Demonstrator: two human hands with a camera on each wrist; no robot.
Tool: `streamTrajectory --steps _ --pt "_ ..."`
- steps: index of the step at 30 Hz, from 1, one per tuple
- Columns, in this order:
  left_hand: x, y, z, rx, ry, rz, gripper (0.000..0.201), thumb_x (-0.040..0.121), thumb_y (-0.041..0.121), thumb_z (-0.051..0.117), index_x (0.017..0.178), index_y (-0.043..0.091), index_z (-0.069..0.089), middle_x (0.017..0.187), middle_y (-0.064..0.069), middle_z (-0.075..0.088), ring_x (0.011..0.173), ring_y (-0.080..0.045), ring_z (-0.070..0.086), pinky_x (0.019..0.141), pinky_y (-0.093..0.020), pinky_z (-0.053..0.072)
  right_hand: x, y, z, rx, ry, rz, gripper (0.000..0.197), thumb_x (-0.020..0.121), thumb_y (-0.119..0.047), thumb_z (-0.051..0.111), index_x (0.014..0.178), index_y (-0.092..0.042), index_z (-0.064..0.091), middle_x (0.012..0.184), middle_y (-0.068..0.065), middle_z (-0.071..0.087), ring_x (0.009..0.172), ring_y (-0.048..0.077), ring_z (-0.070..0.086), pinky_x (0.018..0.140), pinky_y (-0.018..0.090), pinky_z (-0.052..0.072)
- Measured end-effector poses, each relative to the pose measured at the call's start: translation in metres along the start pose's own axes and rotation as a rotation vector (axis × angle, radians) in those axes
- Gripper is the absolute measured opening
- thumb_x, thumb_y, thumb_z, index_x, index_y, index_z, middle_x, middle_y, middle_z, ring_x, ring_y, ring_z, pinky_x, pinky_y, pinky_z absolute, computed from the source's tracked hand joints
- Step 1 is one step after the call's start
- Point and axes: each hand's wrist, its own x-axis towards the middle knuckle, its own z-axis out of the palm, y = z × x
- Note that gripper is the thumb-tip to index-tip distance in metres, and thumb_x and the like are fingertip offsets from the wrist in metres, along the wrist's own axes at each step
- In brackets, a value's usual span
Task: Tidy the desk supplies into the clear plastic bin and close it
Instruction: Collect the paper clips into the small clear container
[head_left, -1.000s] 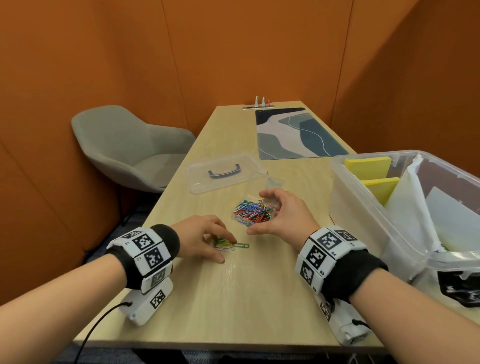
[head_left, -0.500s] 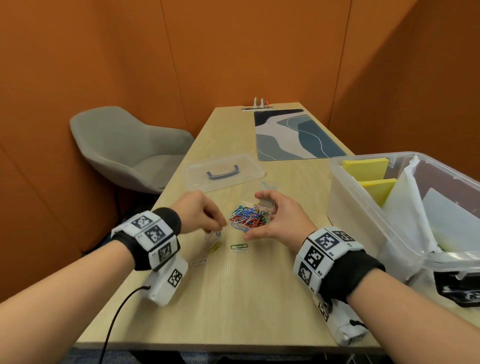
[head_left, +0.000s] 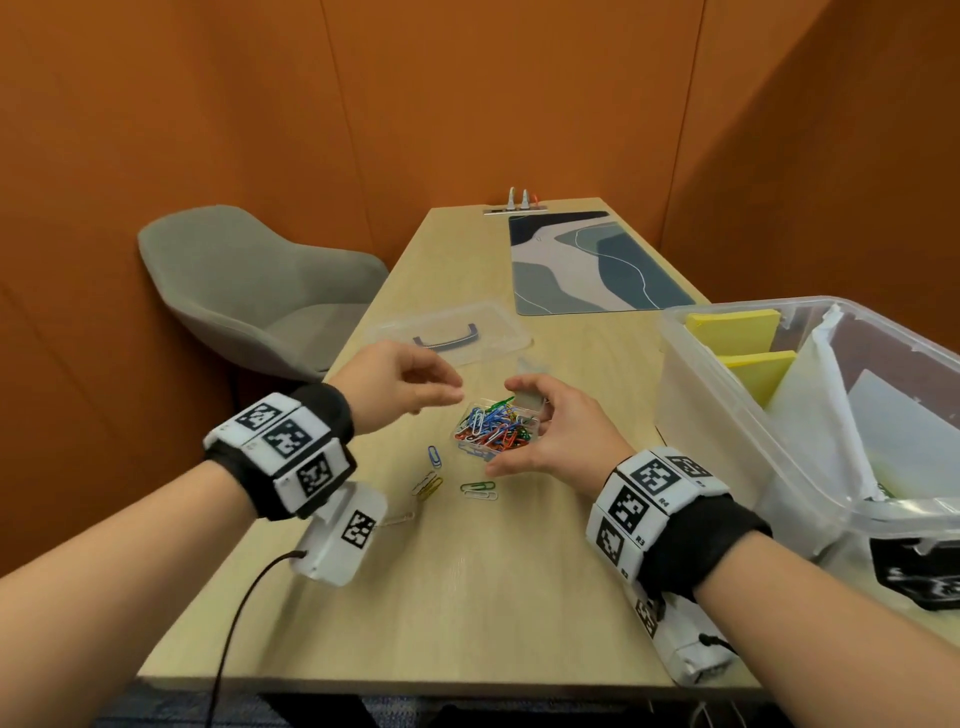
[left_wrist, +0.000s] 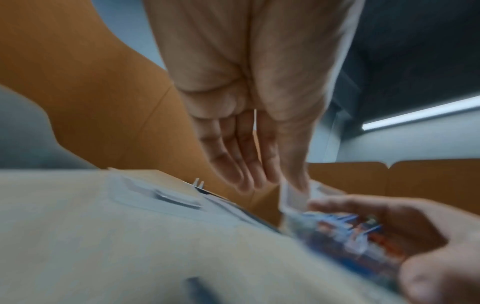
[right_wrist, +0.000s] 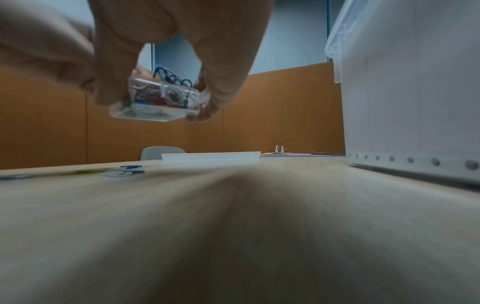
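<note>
A small clear box of coloured paper clips (head_left: 491, 431) is gripped between the thumb and fingers of my right hand (head_left: 506, 428), lifted off the desk; the right wrist view shows the box (right_wrist: 153, 109) in the air. My left hand (head_left: 452, 395) hovers just left of it with fingers and thumb drawn together; whether they pinch anything is hidden by blur. Several loose paper clips (head_left: 478, 489) lie on the desk below. The large clear bin (head_left: 727, 415) stands open at the right. Its lid (head_left: 452, 338) with a dark handle lies flat beyond my hands.
Yellow sticky-note pads (head_left: 732, 330) and white papers sit inside the bin. A patterned desk mat (head_left: 587, 265) lies at the far end. A grey chair (head_left: 249, 291) stands left of the desk, and orange walls close in all round.
My left hand rose from the loose clips on the desk and moved right toward the clip box. My right hand kept hold of the box, now a little higher.
</note>
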Motion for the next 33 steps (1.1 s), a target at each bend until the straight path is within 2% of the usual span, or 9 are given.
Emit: streamTrajectory --steps 3,6,9,15,17,20,22,27,33 --pt "-0.016 -0.027 -0.010 0.168 -0.256 -0.156 0.043 0.063 0.020 0.084 0.102 0.023 0.067 0.090 0.006 0.065 0.068 -0.005 0.058 0.069 -0.017 0.050 0.000 -0.001 -0.001 -0.028 0.030 0.006 0.087 0.046 -0.024 0.092 0.124 -0.024 0.053 0.121 0.001 0.058 0.110 0.019 0.058 0.100 0.036 0.046" --pt "-0.030 -0.048 -0.003 0.343 -0.476 -0.249 0.065 0.054 0.028 0.089 0.112 0.032 0.061 0.098 0.011 0.063 0.073 0.003 0.059 0.075 -0.007 0.047 0.000 -0.001 -0.002 -0.028 0.042 0.006 0.087 0.047 -0.024 0.092 0.125 -0.024 0.052 0.122 0.001 0.057 0.110 0.019 0.058 0.100 0.035 0.046" --pt "-0.029 -0.056 0.006 0.307 -0.403 -0.240 0.058 0.057 0.025 0.088 0.109 0.029 0.064 0.089 0.012 0.063 0.068 0.003 0.057 0.063 0.002 0.042 0.000 -0.001 -0.002 -0.032 0.049 0.008 0.087 0.047 -0.024 0.092 0.124 -0.024 0.052 0.121 0.002 0.059 0.105 0.017 0.058 0.099 0.034 0.047" --pt "-0.011 -0.064 0.013 0.218 -0.159 -0.317 0.017 0.079 0.005 0.066 0.072 0.020 0.066 0.059 0.004 0.065 0.044 -0.005 0.059 0.054 -0.012 0.050 0.002 0.001 -0.002 -0.028 0.065 0.014 0.087 0.046 -0.024 0.092 0.124 -0.024 0.052 0.120 0.003 0.060 0.104 0.018 0.059 0.098 0.038 0.047" --pt "-0.007 -0.061 0.016 0.302 -0.111 -0.305 0.008 0.085 0.013 0.061 0.086 0.017 0.068 0.077 -0.002 0.069 0.060 -0.012 0.061 0.067 -0.019 0.051 0.002 0.002 -0.002 -0.029 0.070 0.012 0.086 0.047 -0.024 0.091 0.124 -0.024 0.053 0.122 0.002 0.058 0.105 0.018 0.058 0.099 0.038 0.047" --pt "-0.006 -0.051 0.023 0.463 -0.231 -0.144 0.043 0.086 0.038 0.061 0.125 0.021 0.057 0.125 -0.002 0.055 0.105 -0.016 0.054 0.094 -0.022 0.038 0.003 0.003 -0.001 -0.032 0.072 0.011 0.086 0.046 -0.024 0.092 0.123 -0.025 0.053 0.122 0.001 0.058 0.110 0.020 0.059 0.099 0.038 0.047" --pt "-0.008 -0.045 0.027 0.521 -0.379 -0.045 0.062 0.078 0.049 0.066 0.134 0.027 0.049 0.134 0.001 0.044 0.123 -0.016 0.044 0.104 -0.023 0.031 0.003 0.004 -0.001 -0.030 0.075 0.012 0.087 0.045 -0.025 0.092 0.123 -0.025 0.053 0.121 0.002 0.059 0.109 0.020 0.059 0.099 0.039 0.047" --pt "-0.014 -0.049 0.020 0.403 -0.357 -0.042 0.043 0.073 0.032 0.076 0.114 0.027 0.066 0.106 0.009 0.055 0.096 -0.007 0.053 0.078 -0.007 0.038 0.004 0.005 0.000 -0.017 0.066 0.015 0.088 0.044 -0.025 0.092 0.123 -0.025 0.053 0.121 0.002 0.059 0.110 0.022 0.060 0.099 0.039 0.048" --pt "-0.014 -0.046 0.023 0.344 -0.343 -0.116 0.022 0.077 0.023 0.074 0.099 0.019 0.072 0.091 0.004 0.069 0.077 -0.005 0.057 0.069 -0.006 0.043 0.003 0.004 0.000 -0.020 0.047 0.015 0.088 0.044 -0.025 0.092 0.123 -0.025 0.053 0.120 0.002 0.059 0.110 0.021 0.060 0.099 0.038 0.048"
